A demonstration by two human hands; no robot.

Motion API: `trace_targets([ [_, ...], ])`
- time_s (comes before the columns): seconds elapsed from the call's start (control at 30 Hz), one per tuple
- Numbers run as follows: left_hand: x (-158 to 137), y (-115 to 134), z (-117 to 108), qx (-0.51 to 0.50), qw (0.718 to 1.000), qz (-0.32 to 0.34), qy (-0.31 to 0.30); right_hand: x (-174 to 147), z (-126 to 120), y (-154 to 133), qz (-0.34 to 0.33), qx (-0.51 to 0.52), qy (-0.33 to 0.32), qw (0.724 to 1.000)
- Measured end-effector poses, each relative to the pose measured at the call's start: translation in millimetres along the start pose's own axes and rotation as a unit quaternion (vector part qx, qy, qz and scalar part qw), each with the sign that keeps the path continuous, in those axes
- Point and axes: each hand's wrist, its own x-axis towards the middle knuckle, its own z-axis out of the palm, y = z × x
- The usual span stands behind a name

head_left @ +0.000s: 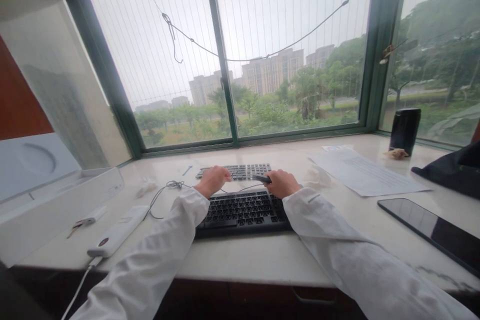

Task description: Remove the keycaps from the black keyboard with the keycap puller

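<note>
A black keyboard [240,210] lies on the white counter before me, its sockets looking bare of keycaps. Just behind it, rows of what look like loose dark keycaps [243,171] are laid out in keyboard order. My right hand [283,183] is closed round a slim tool with a dark handle [261,178], which points left above the gap between the keyboard and the rows; its kind is unclear. My left hand [213,180] hovers at the left end of the rows, fingers curled together. Whatever it may pinch is too small to make out.
On the left are a white power bank [117,232] with a cable, keys [80,223] and a white box [60,205]. To the right lie printed papers [369,170], a phone [431,230], crumpled tissue [317,176] and a black can [405,130]. Windows stand behind.
</note>
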Motion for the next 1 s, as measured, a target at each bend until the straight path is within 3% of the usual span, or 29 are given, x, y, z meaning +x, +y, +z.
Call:
trace_targets([
  [0.33,-77,54,-9,-0.098,0.992,0.016,0.071,3,7,3,0.026,0.019,0.035,0.999],
  [0.47,-114,46,-2,-0.116,0.991,-0.016,0.062,2,12,1,0.026,0.020,0.051,0.998],
  [0.67,-152,36,18,-0.107,0.984,0.003,0.139,-1,15,-5,0.026,0.010,0.087,0.996],
  [1.0,-159,35,21,-0.141,0.979,0.039,0.139,-13,18,-14,0.056,0.029,0.168,0.984],
])
